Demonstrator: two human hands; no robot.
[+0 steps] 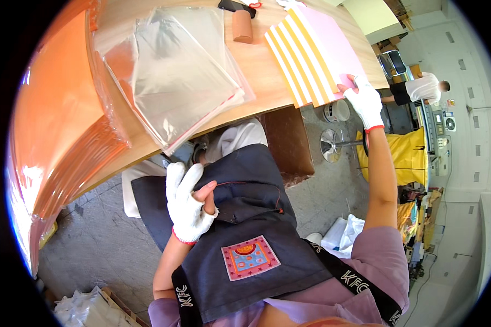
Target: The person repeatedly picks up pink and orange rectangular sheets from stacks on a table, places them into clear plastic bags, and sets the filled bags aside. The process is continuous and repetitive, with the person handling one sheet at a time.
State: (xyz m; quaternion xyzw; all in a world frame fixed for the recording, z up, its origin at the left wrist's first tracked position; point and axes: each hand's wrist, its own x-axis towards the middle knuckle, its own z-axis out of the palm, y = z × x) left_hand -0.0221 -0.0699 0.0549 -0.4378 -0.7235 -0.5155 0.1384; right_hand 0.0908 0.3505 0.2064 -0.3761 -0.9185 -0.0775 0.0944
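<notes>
My right hand (pixel 364 103), in a white glove with bare fingertips, is at the near right corner of a fanned stack of pink, orange and white sheets (pixel 305 57). Its fingertips pinch the edge of the top pink sheet (pixel 333 38). My left hand (pixel 190 201), gloved the same way, hovers above my dark apron (pixel 245 218), just below the table edge. Its fingers are apart, with nothing visible between them. Closest to it on the table is a pile of clear plastic bags (pixel 185 71), its near corner hanging over the edge.
Tall piles of orange sheets in clear wrap (pixel 54 109) stand at the left. A brown block (pixel 242 27) and a black phone-like object (pixel 235 6) lie farther back on the table (pixel 256 65). A bucket (pixel 337 110) and yellow cover (pixel 398 158) are at right; another person (pixel 423 88) stands beyond.
</notes>
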